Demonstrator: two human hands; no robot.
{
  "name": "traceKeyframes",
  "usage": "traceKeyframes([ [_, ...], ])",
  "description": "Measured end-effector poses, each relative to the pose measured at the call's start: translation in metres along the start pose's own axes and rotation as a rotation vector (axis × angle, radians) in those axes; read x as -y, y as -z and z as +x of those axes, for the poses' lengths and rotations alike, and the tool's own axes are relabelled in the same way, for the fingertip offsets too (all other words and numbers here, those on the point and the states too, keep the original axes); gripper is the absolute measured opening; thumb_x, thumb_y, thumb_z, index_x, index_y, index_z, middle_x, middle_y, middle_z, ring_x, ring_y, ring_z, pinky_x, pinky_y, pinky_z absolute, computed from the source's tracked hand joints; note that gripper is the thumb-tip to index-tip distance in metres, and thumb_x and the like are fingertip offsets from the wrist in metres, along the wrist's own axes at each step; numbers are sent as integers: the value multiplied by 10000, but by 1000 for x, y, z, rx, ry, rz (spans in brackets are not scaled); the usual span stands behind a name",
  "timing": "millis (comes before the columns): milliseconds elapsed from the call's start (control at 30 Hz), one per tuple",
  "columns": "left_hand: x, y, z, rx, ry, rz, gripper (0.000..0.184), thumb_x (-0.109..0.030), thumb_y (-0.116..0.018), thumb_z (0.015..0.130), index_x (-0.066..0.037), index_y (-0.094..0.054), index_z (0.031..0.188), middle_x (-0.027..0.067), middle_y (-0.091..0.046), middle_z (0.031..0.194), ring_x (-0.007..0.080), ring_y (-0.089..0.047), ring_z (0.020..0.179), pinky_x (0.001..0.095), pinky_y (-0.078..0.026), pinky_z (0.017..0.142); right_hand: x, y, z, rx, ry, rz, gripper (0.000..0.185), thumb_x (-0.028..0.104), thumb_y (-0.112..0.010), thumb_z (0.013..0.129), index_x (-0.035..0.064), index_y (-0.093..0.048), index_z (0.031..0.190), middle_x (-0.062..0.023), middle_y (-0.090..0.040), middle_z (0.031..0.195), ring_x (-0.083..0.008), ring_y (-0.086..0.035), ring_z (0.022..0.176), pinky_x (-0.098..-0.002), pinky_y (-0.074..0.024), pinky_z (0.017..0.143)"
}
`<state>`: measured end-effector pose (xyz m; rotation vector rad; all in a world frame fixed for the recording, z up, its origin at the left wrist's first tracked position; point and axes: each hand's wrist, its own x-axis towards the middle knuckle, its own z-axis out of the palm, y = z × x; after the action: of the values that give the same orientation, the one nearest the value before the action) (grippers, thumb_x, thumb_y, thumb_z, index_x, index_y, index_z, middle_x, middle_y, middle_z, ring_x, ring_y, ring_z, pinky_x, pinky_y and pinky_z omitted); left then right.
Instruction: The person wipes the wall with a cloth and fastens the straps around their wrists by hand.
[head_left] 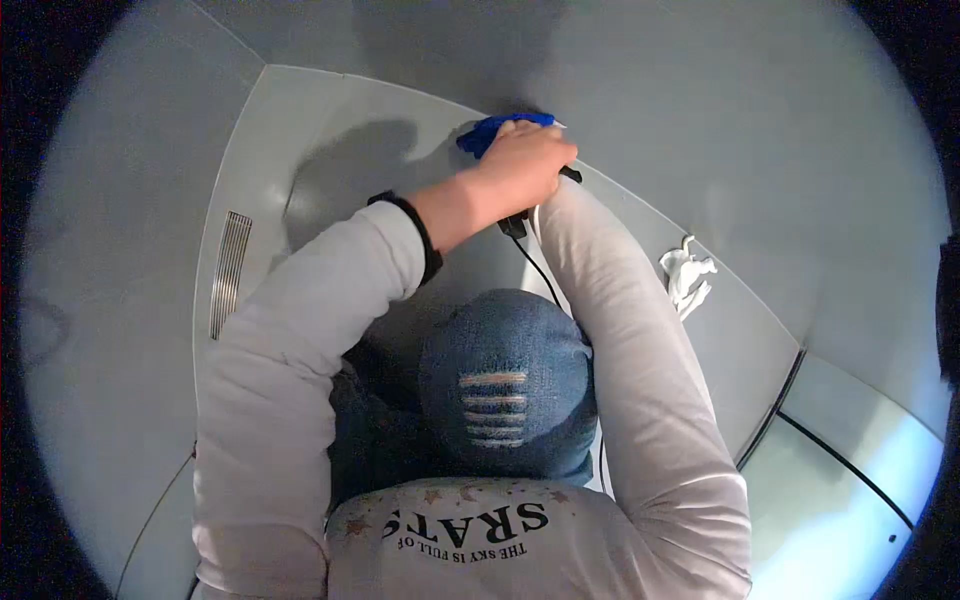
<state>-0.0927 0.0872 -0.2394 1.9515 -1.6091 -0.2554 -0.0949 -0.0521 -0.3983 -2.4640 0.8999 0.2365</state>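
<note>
My left hand (pixel 522 165) is closed near the top centre, its fingers curled beside a bunched blue cloth (pixel 490 133). What it grips is hidden under the palm. My right sleeve (pixel 600 240) reaches up to the same spot, and my right hand is hidden behind the left one. Below the hands hangs a black object (pixel 513 225) with a thin black cable that runs down towards my knee. A dark piece (pixel 571 174) shows just right of my left hand.
A crumpled white cloth or glove (pixel 687 277) lies on the pale surface at the right. My bent knee (pixel 505 370) in ripped jeans is below the hands. A slotted metal vent (pixel 231 275) is at the left. Grey walls (pixel 640 90) rise around the pale surface.
</note>
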Motion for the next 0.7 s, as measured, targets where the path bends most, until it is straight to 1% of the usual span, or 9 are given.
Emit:
traceKeyframes([
  [167,2,1,27,171,-85,167,163,-99,-603,656,-114,-651,812,94,-616,839,294,-590,843,423,-407,774,0,-3,2,10,-2,17,565,336,-768,532,19,-626,978,-177,-638,958,-307,-604,893,-346,-465,798],
  [233,4,-1,38,378,-60,266,98,-100,-600,650,-105,-661,727,79,-642,766,302,-613,779,437,-412,755,1,-4,1,14,-5,17,579,336,-773,526,20,-623,988,-175,-637,967,-307,-602,904,-345,-463,805],
  [367,10,10,42,231,-268,411,78,-117,-585,674,-81,-655,669,90,-650,736,309,-624,735,445,-422,720,5,-2,0,20,-16,24,608,336,-782,515,23,-618,1009,-172,-635,984,-305,-600,927,-342,-461,818],
  [467,4,19,38,385,-44,415,125,-72,-557,712,-64,-671,762,132,-653,885,283,-613,885,441,-398,832,5,-1,1,20,-15,37,630,336,-789,506,24,-615,1025,-170,-634,998,-304,-598,944,-341,-459,828],
  [533,10,10,24,138,28,240,198,-77,-523,735,-24,-639,887,140,-638,929,297,-608,897,480,-404,837,5,1,-3,15,-21,50,644,336,-794,501,25,-612,1035,-169,-633,1007,-303,-597,956,-339,-457,835],
  [567,10,4,16,138,33,239,198,-77,-523,735,-24,-639,887,140,-638,929,297,-608,897,480,-404,837,5,3,-3,17,-23,52,652,336,-796,498,26,-611,1040,-168,-632,1011,-303,-596,961,-339,-457,838],
  [633,-4,-1,-5,-71,350,-17,365,-97,-549,723,-6,-533,1076,171,-591,1038,314,-591,933,485,-412,846,-3,0,5,27,-21,101,667,336,-801,492,27,-608,1051,-167,-631,1020,-302,-595,973,-337,-455,845],
  [667,-12,11,-8,76,469,-98,517,-125,-571,711,5,-411,1185,209,-527,1135,340,-560,993,452,-427,852,-9,-6,12,32,-19,124,674,336,-803,489,27,-607,1056,-166,-631,1025,-302,-595,978,-337,-455,849],
  [700,-10,5,-11,75,468,-96,517,-125,-571,711,5,-411,1185,209,-527,1135,340,-560,993,452,-427,852,-15,-9,23,67,-32,282,682,336,-806,486,28,-606,1061,-165,-630,1029,-301,-594,984,-336,-454,852],
])
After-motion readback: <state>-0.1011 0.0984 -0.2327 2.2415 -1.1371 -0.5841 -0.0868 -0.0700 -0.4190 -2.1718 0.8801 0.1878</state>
